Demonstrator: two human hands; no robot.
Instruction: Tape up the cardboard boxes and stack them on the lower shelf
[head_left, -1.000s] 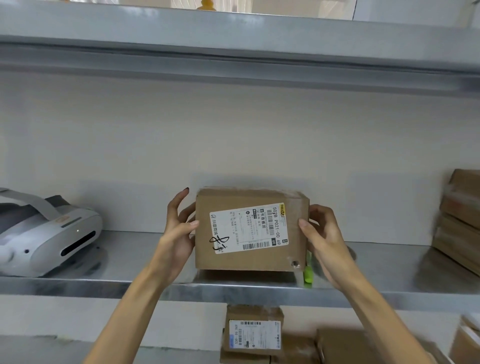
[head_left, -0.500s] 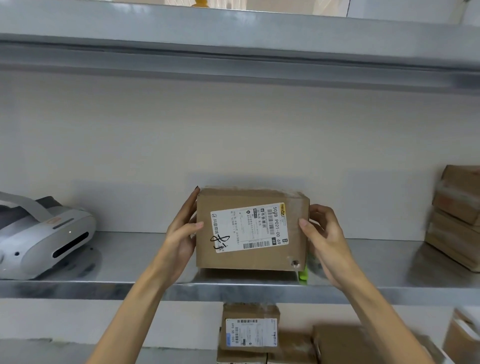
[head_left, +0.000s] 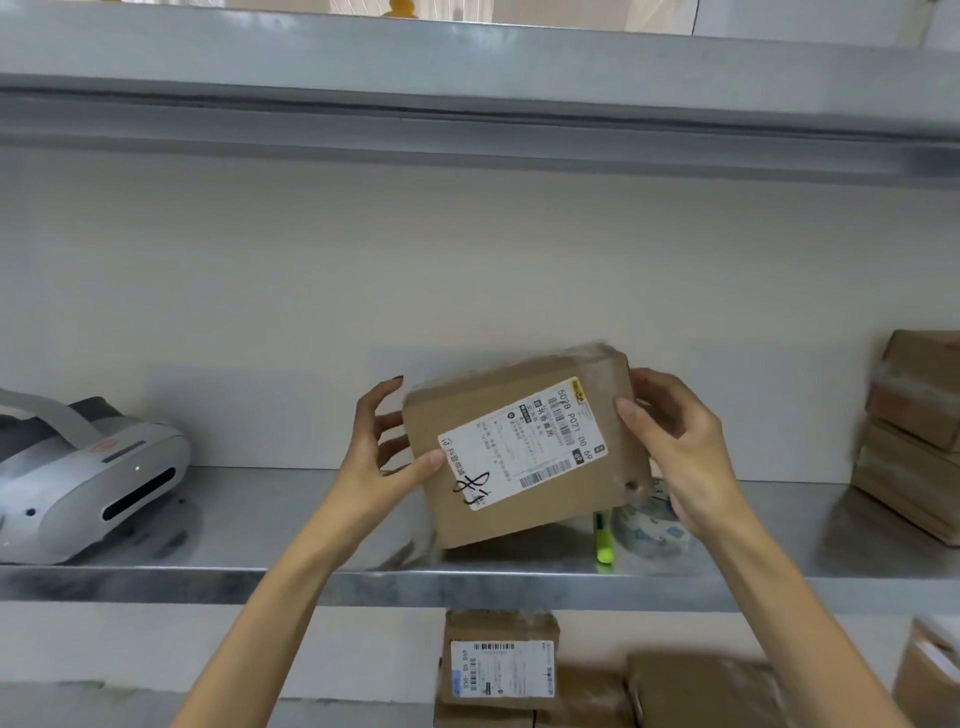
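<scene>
Two hands hold one cardboard box (head_left: 524, 467) in the middle of the frame, just above the metal shelf (head_left: 208, 577). The box is tilted, with its right end up and its left end down. Its low corner is blurry, so I cannot tell if it touches the shelf.

The left grip (head_left: 379, 457) is on the left end of the box. Its thumb presses the front, at the corner of the white label (head_left: 519, 441), and its fingers reach behind. The right grip (head_left: 680, 447) is on the right end, with the thumb in front and the fingers curled round the back. So both grips hold the box, one on each end.

Under the right end of the box, one green pen-like thing (head_left: 603, 540) lies on the shelf. One tape roll (head_left: 649, 525) sits just beside it.

At the left of the frame is one grey headset (head_left: 88, 478). At the right edge is one pile of brown boxes (head_left: 914, 431), too blurry to count.

At the bottom, one labelled box (head_left: 501, 660) stands on other flat brown boxes (head_left: 701, 691).
</scene>
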